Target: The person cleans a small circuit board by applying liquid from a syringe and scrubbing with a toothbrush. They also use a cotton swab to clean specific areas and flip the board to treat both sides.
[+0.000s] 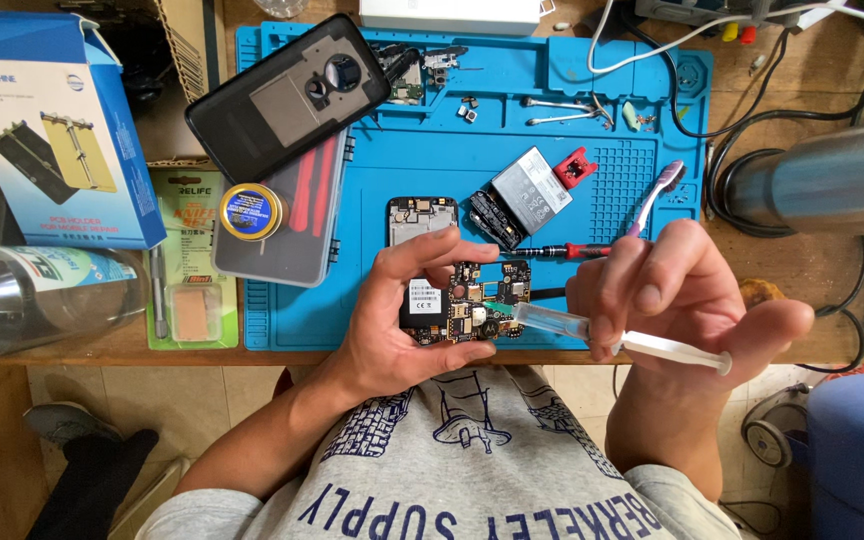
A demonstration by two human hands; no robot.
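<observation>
- The left hand (pixel 392 310) gripped a small circuit board (pixel 462 305) by its edges, thumb curled over the far side and fingers closed under the near side; the board was black and densely studded with metal shields, gold contacts and a white label.
- The right hand (pixel 677 300) was closed around a slim clear plastic syringe (pixel 592 330), fingers wrapped over the barrel and the thumb set against the end of the white plunger, which stuck out to the right.
- The syringe's green tip touched or hovered just over the right part of the board; which one could not be told.
- Both hands were held at the near edge of a blue silicone work mat (pixel 372 300) with moulded compartments and a ribbed patch, lying on a wooden bench.
- Just beyond the left hand lay a phone frame (pixel 417 215), and to its right a flat grey battery (pixel 532 190) with a small red part beside it.
- A red-handled screwdriver (pixel 562 251) lay between the battery and the hands, with a toothbrush (pixel 655 195) slanting at the right.
- A dark glossy phone back cover (pixel 287 95) lay tilted at the far left of the mat, near a round yellow tin (pixel 250 211).
- A blue cardboard box (pixel 52 130) stood at the far left.
</observation>
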